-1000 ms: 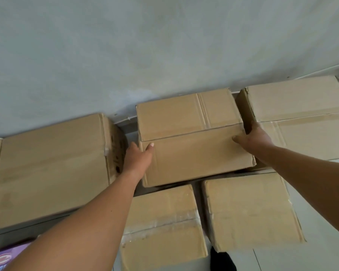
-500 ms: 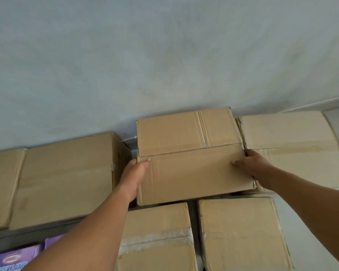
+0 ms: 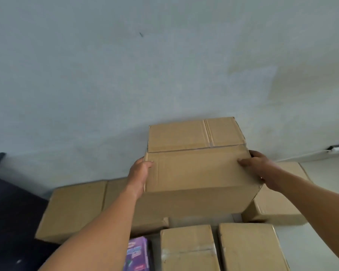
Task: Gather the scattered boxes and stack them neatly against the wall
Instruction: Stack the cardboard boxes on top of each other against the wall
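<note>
Cardboard, plain brown, and the carton (image 3: 196,169) is up off the pile, held in front of the pale wall (image 3: 125,75) with its long axis running left to right and its taped top seam facing the camera! The left hand (image 3: 139,173) grips the left end, thumb over the top edge, and the right hand (image 3: 256,167) clamps the right end, its fingers hidden behind. Below, the floor boxes (image 3: 76,208) are partly covered, and the purple package (image 3: 137,253) is blurred and cut off.

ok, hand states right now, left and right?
Left hand: grips the left side of the lifted cardboard box.
Right hand: grips its right side.
</note>
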